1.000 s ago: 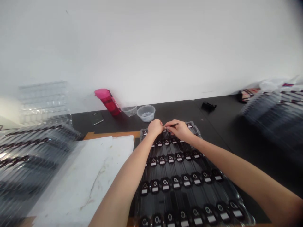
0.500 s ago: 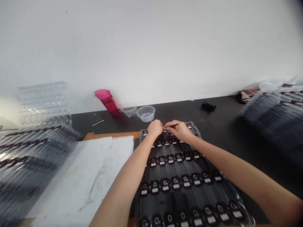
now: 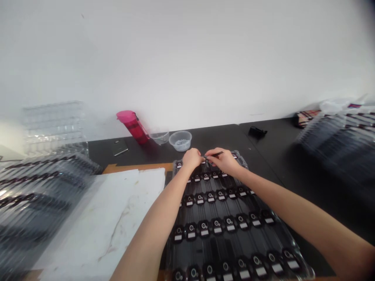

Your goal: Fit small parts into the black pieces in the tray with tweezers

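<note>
A clear plastic tray (image 3: pixel 205 248) holds rows of small black parts (image 3: pixel 216 225), each with a ring and a pale rectangle. At its far end, my right hand (image 3: pixel 224 160) pinches a thin dark tweezer-like tool (image 3: pixel 217 154), its tip pointing left over the farthest row. My left hand (image 3: pixel 192 158) is closed beside that tip, with thumb and finger together at the same row. Whatever the left fingers hold is too small to make out.
Behind the tray stand a clear bowl (image 3: pixel 181 141) of small pale bits and a pink bottle (image 3: pixel 133 127). A phone (image 3: pixel 119 147) lies left of them. White sheets (image 3: pixel 117 218) and stacked trays (image 3: pixel 38 195) are on the left, more trays (image 3: pixel 342 148) right. A black object (image 3: pixel 258 132) lies behind.
The tool in my right hand has tilted slightly, showing more of its length. Both hands stay at the same far row, and the view has hardly shifted.
</note>
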{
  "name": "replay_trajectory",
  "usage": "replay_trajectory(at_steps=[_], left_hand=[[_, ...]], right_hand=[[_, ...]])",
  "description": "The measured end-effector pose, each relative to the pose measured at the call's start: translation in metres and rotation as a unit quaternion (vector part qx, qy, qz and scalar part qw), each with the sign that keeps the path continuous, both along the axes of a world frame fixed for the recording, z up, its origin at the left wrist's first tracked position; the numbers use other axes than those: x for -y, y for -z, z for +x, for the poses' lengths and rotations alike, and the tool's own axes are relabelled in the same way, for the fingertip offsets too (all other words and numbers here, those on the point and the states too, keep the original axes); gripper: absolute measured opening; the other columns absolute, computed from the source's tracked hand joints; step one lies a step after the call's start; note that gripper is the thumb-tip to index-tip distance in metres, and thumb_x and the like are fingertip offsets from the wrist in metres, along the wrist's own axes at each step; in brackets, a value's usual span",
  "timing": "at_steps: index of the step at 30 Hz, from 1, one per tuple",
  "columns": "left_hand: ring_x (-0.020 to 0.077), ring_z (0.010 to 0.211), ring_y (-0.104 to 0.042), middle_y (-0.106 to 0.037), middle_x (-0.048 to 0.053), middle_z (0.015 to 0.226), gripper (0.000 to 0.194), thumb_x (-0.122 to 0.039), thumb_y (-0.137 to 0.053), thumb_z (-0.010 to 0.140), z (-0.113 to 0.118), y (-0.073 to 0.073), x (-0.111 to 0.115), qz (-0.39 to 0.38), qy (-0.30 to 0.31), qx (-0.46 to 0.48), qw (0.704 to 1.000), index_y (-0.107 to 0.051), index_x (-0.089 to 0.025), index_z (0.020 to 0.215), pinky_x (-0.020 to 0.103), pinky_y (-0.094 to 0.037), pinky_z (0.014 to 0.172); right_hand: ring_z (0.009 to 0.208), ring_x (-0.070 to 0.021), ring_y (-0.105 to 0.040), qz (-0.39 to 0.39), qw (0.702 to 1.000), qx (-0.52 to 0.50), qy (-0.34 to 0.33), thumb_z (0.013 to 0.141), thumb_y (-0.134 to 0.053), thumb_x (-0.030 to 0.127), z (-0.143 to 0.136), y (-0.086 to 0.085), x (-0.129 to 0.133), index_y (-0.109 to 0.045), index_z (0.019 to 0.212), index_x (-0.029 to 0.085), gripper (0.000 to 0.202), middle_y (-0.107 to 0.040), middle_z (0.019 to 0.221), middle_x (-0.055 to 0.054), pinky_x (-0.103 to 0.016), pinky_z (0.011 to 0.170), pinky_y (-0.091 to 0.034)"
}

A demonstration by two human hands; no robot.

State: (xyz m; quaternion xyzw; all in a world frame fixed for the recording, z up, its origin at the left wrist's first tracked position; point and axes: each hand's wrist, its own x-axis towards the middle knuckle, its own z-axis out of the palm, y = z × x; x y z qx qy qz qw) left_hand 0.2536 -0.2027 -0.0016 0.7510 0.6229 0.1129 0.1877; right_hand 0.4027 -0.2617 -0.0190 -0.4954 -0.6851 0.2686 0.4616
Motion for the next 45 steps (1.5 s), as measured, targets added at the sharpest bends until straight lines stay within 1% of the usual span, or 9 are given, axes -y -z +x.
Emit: replay_trajectory(at_steps=[6,13,19,23,26,31,39,45], left_hand=[[0.0207,0.080,-0.063,-0.070,0.008,0.089,0.027,-0.039,-0.069,0.064,-0.001,0.001,-0.001,0.002,0.009,0.002,1.000,-0.068,-0.021,0.084,0.027,-0.043,0.065],[0.0199,0.081,-0.063,-0.071,0.008,0.089,0.025,-0.035,-0.069,0.064,0.000,0.001,0.000,0.005,0.005,0.001,1.000,-0.069,-0.020,0.084,0.026,-0.043,0.066],[0.0217,0.080,-0.062,-0.070,0.008,0.087,0.024,-0.035,-0.069,0.063,0.000,0.001,-0.001,0.007,0.008,0.007,1.000,-0.069,-0.020,0.081,0.028,-0.043,0.065],[0.0208,0.077,-0.062,-0.069,0.007,0.086,0.023,-0.034,-0.068,0.063,-0.003,0.001,-0.002,0.007,0.029,0.020,0.999,-0.068,-0.019,0.080,0.028,-0.043,0.066],[0.0192,0.075,-0.061,-0.069,0.006,0.085,0.022,-0.033,-0.067,0.064,-0.007,0.000,-0.003,0.001,0.049,0.035,0.998,-0.068,-0.019,0.081,0.028,-0.043,0.065],[0.0174,0.072,-0.061,-0.068,0.004,0.081,0.029,-0.033,-0.071,0.061,-0.013,0.002,-0.004,-0.013,0.068,0.055,0.996,-0.067,-0.018,0.085,0.026,-0.042,0.062],[0.0185,0.073,-0.060,-0.068,0.005,0.082,0.027,-0.028,-0.072,0.059,-0.012,0.002,-0.003,-0.007,0.065,0.057,0.996,-0.067,-0.017,0.084,0.027,-0.042,0.062],[0.0179,0.072,-0.060,-0.068,0.004,0.082,0.028,-0.028,-0.072,0.059,-0.012,0.004,-0.004,-0.007,0.063,0.056,0.996,-0.067,-0.018,0.085,0.027,-0.042,0.062]], right_hand=[[0.067,-0.0141,-0.061,0.001,1.000,0.000,-0.004,0.081,-0.058,0.025,-0.003,0.004,-0.001,-0.068,0.089,0.019,0.015,-0.062,0.088,-0.004,-0.025,0.061,-0.054],[0.068,-0.0144,-0.062,-0.002,1.000,-0.011,-0.006,0.081,-0.057,0.027,-0.001,0.004,0.000,-0.068,0.090,0.019,0.016,-0.062,0.089,-0.005,-0.024,0.058,-0.054],[0.064,-0.0138,-0.061,-0.005,1.000,-0.021,-0.011,0.081,-0.058,0.030,0.001,0.003,0.004,-0.068,0.090,0.019,0.017,-0.062,0.090,-0.005,-0.023,0.053,-0.054],[0.065,-0.0137,-0.061,-0.004,1.000,-0.023,-0.013,0.082,-0.058,0.031,0.000,0.003,0.006,-0.068,0.090,0.020,0.017,-0.062,0.090,-0.004,-0.022,0.054,-0.054],[0.065,-0.0136,-0.061,-0.005,1.000,-0.024,-0.013,0.082,-0.058,0.029,0.000,0.002,0.006,-0.068,0.090,0.020,0.016,-0.061,0.090,-0.004,-0.022,0.054,-0.054],[0.066,-0.0138,-0.062,-0.003,1.000,-0.025,-0.012,0.081,-0.058,0.026,0.000,0.004,0.005,-0.068,0.090,0.020,0.014,-0.061,0.091,-0.004,-0.022,0.054,-0.054],[0.064,-0.0135,-0.062,0.000,1.000,-0.025,-0.012,0.081,-0.059,0.027,0.000,0.006,0.004,-0.068,0.090,0.020,0.015,-0.061,0.090,-0.004,-0.022,0.052,-0.054],[0.064,-0.0134,-0.061,0.001,1.000,-0.028,-0.007,0.081,-0.059,0.027,0.001,0.006,0.005,-0.068,0.089,0.020,0.014,-0.061,0.090,-0.004,-0.022,0.052,-0.054]])
